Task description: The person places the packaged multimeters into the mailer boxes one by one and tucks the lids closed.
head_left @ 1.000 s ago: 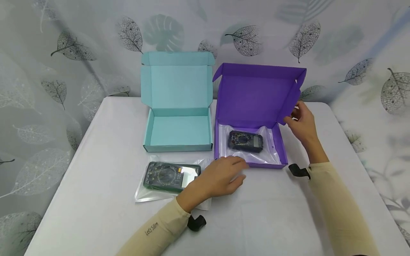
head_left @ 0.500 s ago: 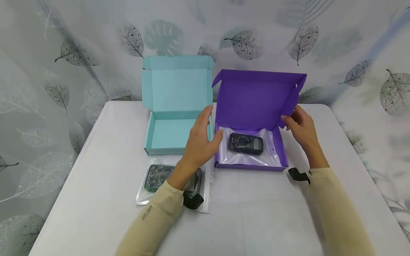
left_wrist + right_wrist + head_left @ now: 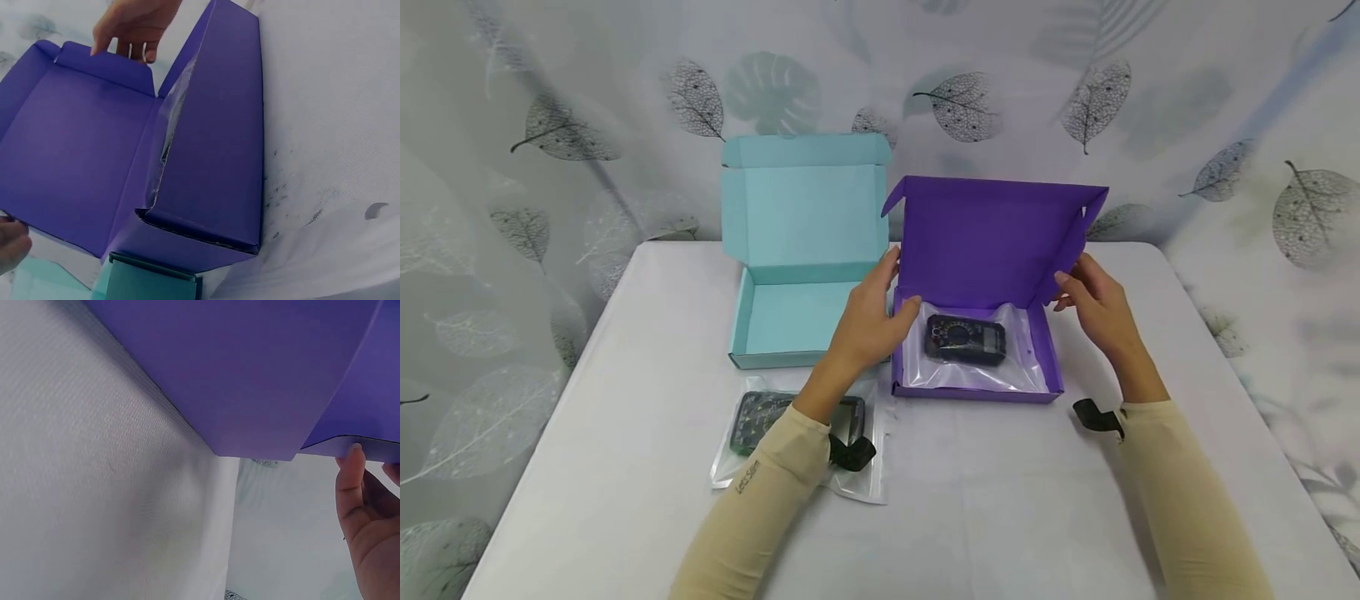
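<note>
- We have both hands at the purple mailer box [image 3: 977, 333], which sits between them on the white table [image 3: 1000, 500], its lid standing up.
- Our left hand [image 3: 868, 321] takes hold of the box's left edge where lid meets tray, thumb curled inside and fingers up along the outside of the lid.
- Our right hand [image 3: 1093, 304] pinches the lid's right side flap [image 3: 1067, 250]; the right wrist view shows the thumb [image 3: 350, 481] pressed against the flap's edge.
- Inside the tray, between our hands, lies a black multimeter in a clear plastic bag [image 3: 964, 340].
- We judge the box light, thin cardboard: stiff along its creases, easily bent at the flaps, so the lid's side edges are the place to grip.
- The bag looks slick, so the meter may slide if the tray tips.
- Just left of our left hand stands an open teal mailer box [image 3: 797, 308]; under that forearm lies a second bagged multimeter [image 3: 760, 417].
</note>
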A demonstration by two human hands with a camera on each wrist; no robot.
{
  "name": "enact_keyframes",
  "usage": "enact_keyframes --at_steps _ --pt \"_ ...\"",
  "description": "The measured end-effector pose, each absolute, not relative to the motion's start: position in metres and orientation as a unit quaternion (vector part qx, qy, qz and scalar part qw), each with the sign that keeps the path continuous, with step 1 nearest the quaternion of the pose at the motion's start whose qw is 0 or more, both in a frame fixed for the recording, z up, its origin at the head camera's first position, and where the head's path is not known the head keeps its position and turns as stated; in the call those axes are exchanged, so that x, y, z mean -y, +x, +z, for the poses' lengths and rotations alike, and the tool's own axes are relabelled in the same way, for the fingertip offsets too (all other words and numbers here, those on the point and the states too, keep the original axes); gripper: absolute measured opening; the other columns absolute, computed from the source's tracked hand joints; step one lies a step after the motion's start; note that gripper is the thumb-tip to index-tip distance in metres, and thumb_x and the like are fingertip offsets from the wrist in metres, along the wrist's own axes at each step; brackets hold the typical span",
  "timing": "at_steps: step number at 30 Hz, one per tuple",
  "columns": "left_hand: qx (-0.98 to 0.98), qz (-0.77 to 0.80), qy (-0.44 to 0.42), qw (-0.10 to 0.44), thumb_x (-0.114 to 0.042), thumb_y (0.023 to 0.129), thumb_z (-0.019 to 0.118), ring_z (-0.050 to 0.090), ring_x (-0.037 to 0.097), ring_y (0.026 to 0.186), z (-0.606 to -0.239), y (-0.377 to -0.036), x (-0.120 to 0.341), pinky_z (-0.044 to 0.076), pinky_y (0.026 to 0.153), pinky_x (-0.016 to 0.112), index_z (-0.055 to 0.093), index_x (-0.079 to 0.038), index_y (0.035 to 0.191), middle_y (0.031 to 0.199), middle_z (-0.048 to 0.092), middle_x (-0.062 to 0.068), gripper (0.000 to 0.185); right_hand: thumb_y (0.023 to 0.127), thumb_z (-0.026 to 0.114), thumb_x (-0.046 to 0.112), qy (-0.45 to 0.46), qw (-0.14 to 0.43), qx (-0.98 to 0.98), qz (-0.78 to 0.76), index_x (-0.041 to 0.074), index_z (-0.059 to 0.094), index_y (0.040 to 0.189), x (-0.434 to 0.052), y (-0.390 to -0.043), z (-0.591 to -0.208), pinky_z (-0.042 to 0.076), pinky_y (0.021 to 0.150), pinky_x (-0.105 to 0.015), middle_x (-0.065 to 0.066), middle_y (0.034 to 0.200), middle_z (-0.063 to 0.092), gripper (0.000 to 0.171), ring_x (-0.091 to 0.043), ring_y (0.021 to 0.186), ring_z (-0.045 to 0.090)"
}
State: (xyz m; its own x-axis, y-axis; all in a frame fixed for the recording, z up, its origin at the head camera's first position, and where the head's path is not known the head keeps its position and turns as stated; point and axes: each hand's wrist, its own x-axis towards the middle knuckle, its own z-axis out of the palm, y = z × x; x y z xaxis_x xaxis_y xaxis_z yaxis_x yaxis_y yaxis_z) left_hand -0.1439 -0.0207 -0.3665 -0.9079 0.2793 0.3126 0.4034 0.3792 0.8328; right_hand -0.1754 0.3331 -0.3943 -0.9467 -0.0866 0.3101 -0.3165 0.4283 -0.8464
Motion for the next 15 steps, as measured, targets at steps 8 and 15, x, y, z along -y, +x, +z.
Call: enact_keyframes --at_steps 8,15 --pt "0.797 -0.55 -0.24 0.07 -0.01 0.1 0.056 0.041 0.032 0.146 -0.374 -0.141 0.023 0.033 0.116 0.027 0.02 0.005 0.163 0.166 0.029 0.019 0.074 0.112 0.044 0.016 0.159 0.107 0.817 0.544 -0.01 0.055 0.134 -0.333 -0.167 -0.392 0.058 0.074 -0.023 -0.024 0.103 0.064 0.035 -0.02 0.086 0.066" --pt "0.786 -0.562 -0.248 0.068 -0.004 0.097 0.054 0.043 0.031 0.145 -0.379 -0.138 0.026 0.034 0.115 0.026 0.025 0.006 0.161 0.163 0.034 0.019 0.071 0.115 0.037 0.023 0.165 0.108 0.81 0.552 -0.013 0.056 0.128 -0.335 -0.162 -0.393 0.058 0.078 -0.023 -0.019 0.101 0.066 0.042 -0.023 0.09 0.067"
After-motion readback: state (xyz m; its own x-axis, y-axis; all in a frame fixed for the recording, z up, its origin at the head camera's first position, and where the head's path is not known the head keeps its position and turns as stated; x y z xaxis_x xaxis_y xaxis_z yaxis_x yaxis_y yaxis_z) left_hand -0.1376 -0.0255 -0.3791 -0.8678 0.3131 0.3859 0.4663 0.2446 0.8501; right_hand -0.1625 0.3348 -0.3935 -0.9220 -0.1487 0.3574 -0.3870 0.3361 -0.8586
